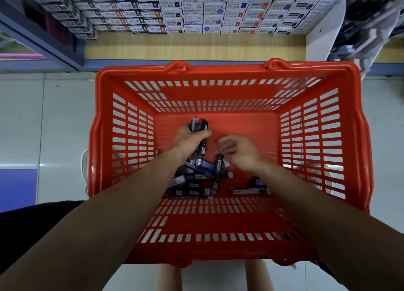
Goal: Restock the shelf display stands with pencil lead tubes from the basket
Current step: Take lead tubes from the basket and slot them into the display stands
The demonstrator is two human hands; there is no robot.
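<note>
Lead tubes (199, 124) in L hand (192, 139) grip

A pale wooden shelf board (194, 47) runs across the top of the view. Rows of small white boxes (196, 8) are stacked several high at its back, printed labels facing out; those toward its left end are darker and blurred. A blue-grey edge strip (131, 63) lines the board's front, a white upright panel (323, 35) closes its right end, and a blue-grey frame (32, 32) slants away from its left end. In front of the board lies a floor of pale glossy tiles (54, 115) catching a streak of light, with a purple-blue patch (17, 188) well out from the board's left end.
</note>
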